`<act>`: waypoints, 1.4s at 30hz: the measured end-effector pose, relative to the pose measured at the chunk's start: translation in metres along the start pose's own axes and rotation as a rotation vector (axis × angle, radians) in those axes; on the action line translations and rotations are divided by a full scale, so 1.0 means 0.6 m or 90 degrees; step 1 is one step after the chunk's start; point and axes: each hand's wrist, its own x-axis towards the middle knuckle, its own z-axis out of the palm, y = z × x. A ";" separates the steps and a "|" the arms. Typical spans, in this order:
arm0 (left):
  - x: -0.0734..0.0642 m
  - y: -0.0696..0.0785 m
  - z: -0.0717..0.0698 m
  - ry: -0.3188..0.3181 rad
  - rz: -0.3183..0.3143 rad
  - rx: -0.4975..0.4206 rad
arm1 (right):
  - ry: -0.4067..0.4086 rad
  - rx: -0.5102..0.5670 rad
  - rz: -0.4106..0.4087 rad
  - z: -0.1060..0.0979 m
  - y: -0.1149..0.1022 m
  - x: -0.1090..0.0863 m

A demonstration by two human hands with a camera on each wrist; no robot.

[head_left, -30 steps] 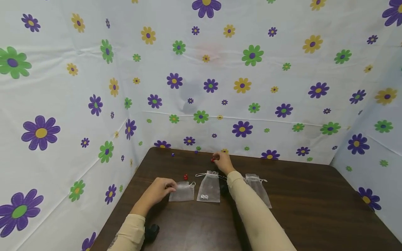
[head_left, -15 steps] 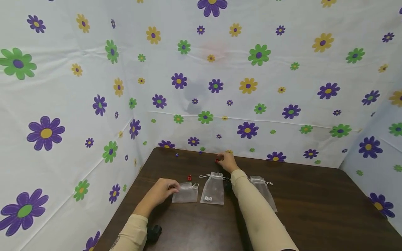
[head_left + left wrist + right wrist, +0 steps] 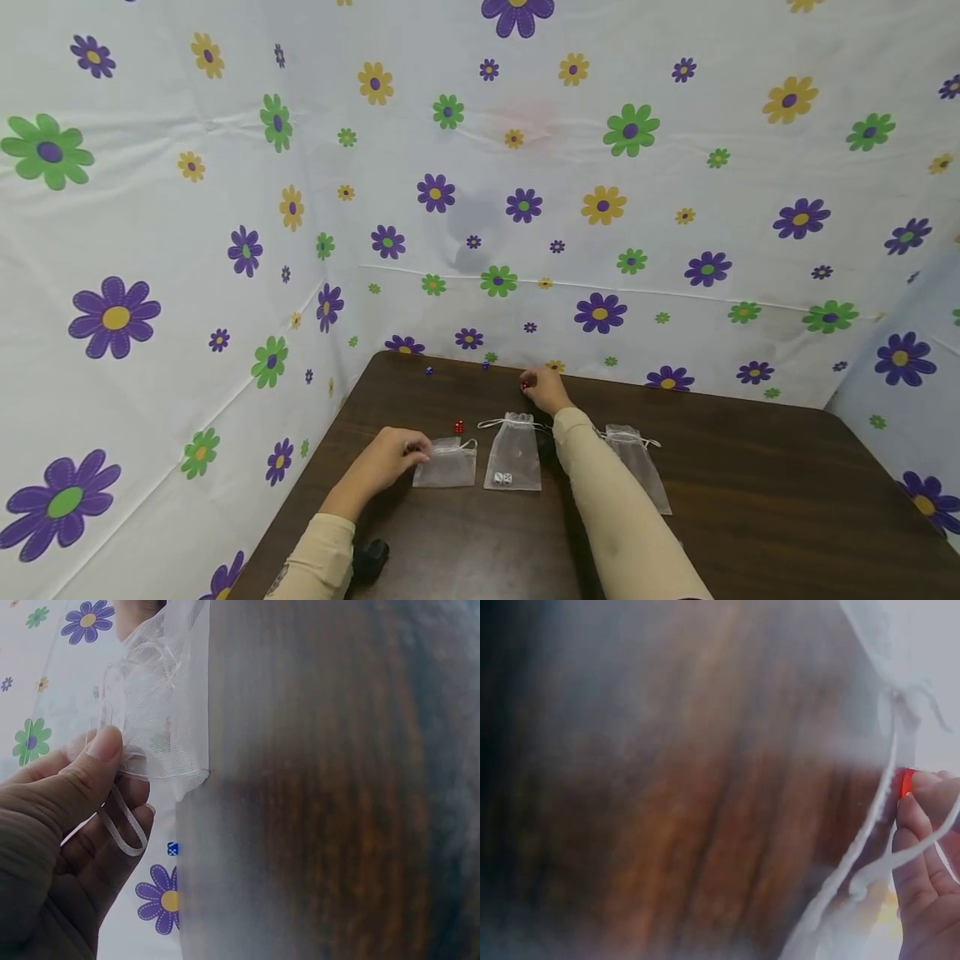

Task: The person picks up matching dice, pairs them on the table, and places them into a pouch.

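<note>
My left hand [image 3: 386,458] pinches the top edge of a small white sheer drawstring bag [image 3: 445,472], thumb against fingers; the left wrist view shows a loop of its cord [image 3: 124,825] hanging by the fingers. Out near the table's far edge, my right hand [image 3: 547,390] holds a red die [image 3: 907,782] between thumb and fingertips. A second red die [image 3: 459,427] lies just behind the left bag. Between the hands lies another sheer bag [image 3: 513,450], with two white dice [image 3: 502,478] inside at its bottom.
A third sheer bag [image 3: 637,471] lies right of the right forearm, which partly covers it. Two blue dice [image 3: 429,370] sit by the far edge of the brown table [image 3: 750,483]. Flowered white cloth [image 3: 465,167] hangs behind and at both sides.
The head view has turned slightly left, so everything sits a little further right in the picture. Both hands keep their holds in nearly the same places.
</note>
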 end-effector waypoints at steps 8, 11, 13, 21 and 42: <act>-0.001 -0.004 0.001 0.002 0.008 -0.001 | 0.006 -0.027 -0.018 -0.004 0.002 -0.006; -0.001 -0.005 0.001 0.002 0.019 0.000 | 0.004 -0.029 -0.020 -0.006 -0.006 -0.007; -0.002 -0.004 0.000 0.001 0.025 0.000 | -0.005 -0.018 -0.010 -0.009 -0.016 -0.011; -0.006 0.002 0.000 0.005 0.031 0.003 | -0.011 -0.004 -0.024 -0.018 -0.066 -0.021; -0.004 0.009 -0.004 -0.022 0.034 0.011 | -0.136 0.027 -0.129 0.030 -0.176 -0.064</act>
